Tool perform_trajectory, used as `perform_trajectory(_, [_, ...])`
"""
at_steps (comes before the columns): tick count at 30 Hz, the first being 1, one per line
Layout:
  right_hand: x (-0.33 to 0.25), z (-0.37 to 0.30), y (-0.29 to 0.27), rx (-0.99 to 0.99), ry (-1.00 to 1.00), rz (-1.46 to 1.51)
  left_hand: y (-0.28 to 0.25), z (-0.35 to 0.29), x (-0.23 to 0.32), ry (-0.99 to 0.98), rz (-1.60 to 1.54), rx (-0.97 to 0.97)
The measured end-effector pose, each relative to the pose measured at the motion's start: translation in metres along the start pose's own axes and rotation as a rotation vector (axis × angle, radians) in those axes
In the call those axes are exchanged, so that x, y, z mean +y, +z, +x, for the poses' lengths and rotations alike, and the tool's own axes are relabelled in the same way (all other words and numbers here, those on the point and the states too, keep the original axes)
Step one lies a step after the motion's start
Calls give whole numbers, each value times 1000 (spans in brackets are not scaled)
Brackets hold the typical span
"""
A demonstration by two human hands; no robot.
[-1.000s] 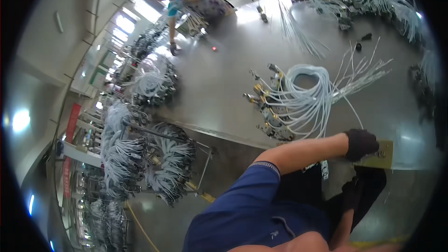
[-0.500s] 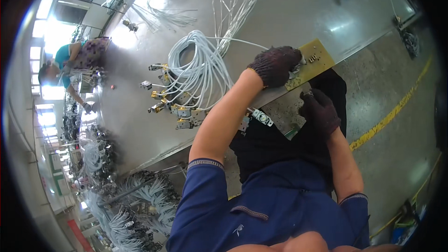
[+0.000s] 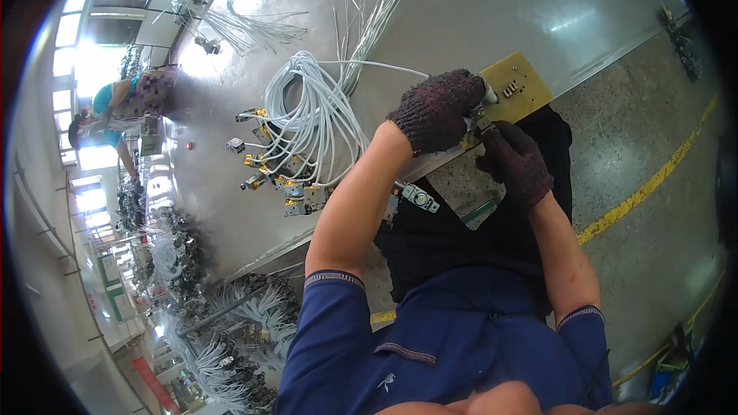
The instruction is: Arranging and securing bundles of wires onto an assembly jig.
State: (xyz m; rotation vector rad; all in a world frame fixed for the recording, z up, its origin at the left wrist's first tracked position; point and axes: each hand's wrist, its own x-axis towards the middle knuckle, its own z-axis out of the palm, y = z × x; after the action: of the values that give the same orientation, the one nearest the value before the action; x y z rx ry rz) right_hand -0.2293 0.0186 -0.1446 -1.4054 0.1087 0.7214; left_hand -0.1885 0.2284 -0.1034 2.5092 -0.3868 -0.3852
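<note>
My left hand (image 3: 438, 113), in a dark knitted glove, is closed around a small metal connector piece (image 3: 475, 117) by the edge of a yellow board (image 3: 536, 86). A pale cable (image 3: 384, 67) runs from the coiled bundle to this hand. My right hand (image 3: 516, 165), gloved as well, has its fingers pinched against the connector's near side. Whatever small thing may sit between those fingers is hidden. Several small metal pieces (image 3: 510, 91) lie on the board, just right of the left hand.
Left of my arm, a coil of pale cables (image 3: 307, 100) ends in metal connectors (image 3: 298, 188) on the grey table (image 3: 231, 238). Loose cables (image 3: 384, 11) lie farther back. Another person (image 3: 115, 107) bends over the table at far left. Hanging cable bundles (image 3: 207, 353) stand lower left.
My right hand has moved up from below the table edge to meet the left hand at the connector. The whole view has shifted slightly.
</note>
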Motion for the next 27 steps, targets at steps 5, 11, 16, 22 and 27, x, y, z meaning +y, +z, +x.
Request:
perform_trajectory(5, [0, 1, 0, -11, -10, 22, 0, -1, 0, -15, -21, 0])
perform_trajectory(11, [7, 5, 3, -18, -6, 55, 1, -1, 1, -8, 6, 5])
perform_trajectory(16, [10, 7, 6, -31, -20, 78, 4, -2, -2, 18, -18, 29])
perform_trajectory(22, [10, 4, 10, -3, -16, 117, 4, -2, -3, 33, -25, 44])
perform_trajectory(27, [10, 3, 11, 0, -1, 161, 1, -4, 2, -13, 4, 27])
